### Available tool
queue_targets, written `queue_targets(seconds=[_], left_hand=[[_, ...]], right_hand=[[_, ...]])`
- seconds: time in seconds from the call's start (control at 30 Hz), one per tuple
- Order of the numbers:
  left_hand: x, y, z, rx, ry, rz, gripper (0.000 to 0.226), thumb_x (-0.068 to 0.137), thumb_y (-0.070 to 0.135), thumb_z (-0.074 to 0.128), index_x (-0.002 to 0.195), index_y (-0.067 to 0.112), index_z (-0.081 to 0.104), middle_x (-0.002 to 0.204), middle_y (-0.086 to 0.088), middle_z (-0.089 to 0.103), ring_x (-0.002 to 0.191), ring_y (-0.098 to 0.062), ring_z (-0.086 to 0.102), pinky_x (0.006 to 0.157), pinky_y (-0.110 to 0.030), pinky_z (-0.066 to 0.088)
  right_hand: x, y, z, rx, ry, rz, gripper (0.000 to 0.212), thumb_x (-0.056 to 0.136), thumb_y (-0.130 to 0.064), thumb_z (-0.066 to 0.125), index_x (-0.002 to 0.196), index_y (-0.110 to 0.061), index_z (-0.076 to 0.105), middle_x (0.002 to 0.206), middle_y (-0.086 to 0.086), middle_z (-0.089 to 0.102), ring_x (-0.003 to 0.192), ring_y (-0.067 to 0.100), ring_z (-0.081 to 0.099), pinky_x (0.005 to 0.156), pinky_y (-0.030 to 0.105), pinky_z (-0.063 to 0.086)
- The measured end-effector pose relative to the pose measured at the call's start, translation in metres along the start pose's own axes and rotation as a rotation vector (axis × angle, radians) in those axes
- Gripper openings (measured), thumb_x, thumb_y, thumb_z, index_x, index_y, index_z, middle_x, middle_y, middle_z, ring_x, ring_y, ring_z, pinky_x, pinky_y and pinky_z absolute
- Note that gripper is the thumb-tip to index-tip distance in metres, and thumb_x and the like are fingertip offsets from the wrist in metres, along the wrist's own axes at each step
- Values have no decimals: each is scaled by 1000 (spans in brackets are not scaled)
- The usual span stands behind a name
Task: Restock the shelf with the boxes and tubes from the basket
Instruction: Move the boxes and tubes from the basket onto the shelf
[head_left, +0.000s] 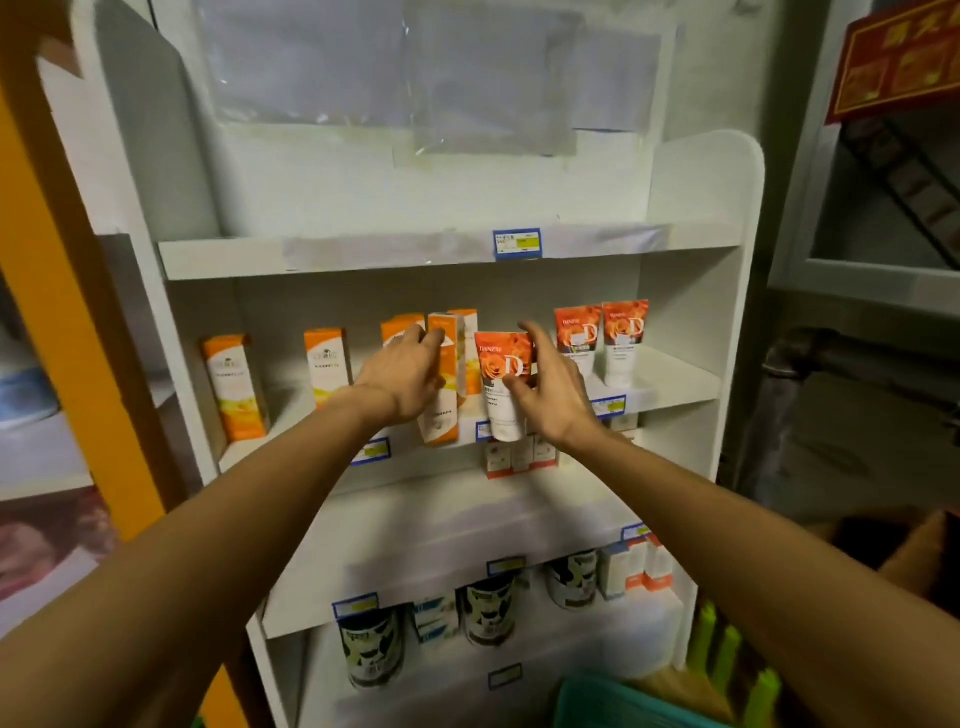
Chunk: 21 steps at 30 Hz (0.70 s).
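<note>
A white shelf unit (680, 387) stands in front of me. My left hand (400, 376) grips a tall orange-and-white box (443, 410) at the front edge of the middle shelf. My right hand (550, 387) holds an orange-and-white tube (505, 384), cap down, just right of that box. Two matching tubes (602, 340) stand farther right on the same shelf. More orange boxes (235, 387) stand to the left, and others sit behind my left hand. A teal basket (618, 704) shows at the bottom edge; its contents are hidden.
The top shelf (415, 252) carries only a blue price tag. Lower shelves hold small white-and-red boxes (519, 457), dark cans (488, 608) and a few cartons. An orange frame (78, 291) stands at the left; a grey pipe (852, 358) and green bottles (727, 654) at the right.
</note>
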<state>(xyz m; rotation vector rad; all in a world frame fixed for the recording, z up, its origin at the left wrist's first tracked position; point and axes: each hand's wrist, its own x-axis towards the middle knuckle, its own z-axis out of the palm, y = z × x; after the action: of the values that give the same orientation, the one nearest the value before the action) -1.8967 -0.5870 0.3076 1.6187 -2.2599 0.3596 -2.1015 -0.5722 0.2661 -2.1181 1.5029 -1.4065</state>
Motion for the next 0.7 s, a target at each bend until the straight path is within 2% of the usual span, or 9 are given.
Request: queue_targets(seconds=[0.13, 0.33, 0.53, 0.7], left_hand=[[20, -16, 0, -36, 13, 6, 63, 96, 40, 59, 148, 16, 34, 143, -12, 44, 122, -32, 53, 97, -45, 49], [39, -26, 4, -36, 117, 49, 62, 95, 41, 60, 148, 21, 36, 137, -7, 48, 120, -28, 54, 96, -43, 50], [49, -28, 27, 199, 238, 108, 60, 95, 47, 55, 145, 16, 43, 139, -8, 53, 132, -27, 40, 109, -40, 32], [57, -33, 31, 232, 269, 79, 59, 96, 49, 53, 144, 17, 45, 139, -7, 55, 137, -28, 38, 115, -43, 22]], right_hand=[[31, -4, 17, 11, 29, 25, 72, 95, -24, 64, 154, -23, 23, 149, 7, 47, 135, 26, 47, 107, 47, 43], [65, 7, 44, -30, 31, 77, 72, 92, -27, 68, 152, -24, 28, 145, 6, 52, 131, 27, 52, 104, 47, 47], [80, 24, 69, 0, 84, 97, 65, 91, -27, 70, 145, -21, 35, 138, 6, 57, 124, 26, 58, 100, 44, 51], [91, 23, 74, -20, 65, 78, 63, 92, -24, 69, 144, -20, 35, 136, 7, 57, 123, 27, 58, 98, 40, 50]])
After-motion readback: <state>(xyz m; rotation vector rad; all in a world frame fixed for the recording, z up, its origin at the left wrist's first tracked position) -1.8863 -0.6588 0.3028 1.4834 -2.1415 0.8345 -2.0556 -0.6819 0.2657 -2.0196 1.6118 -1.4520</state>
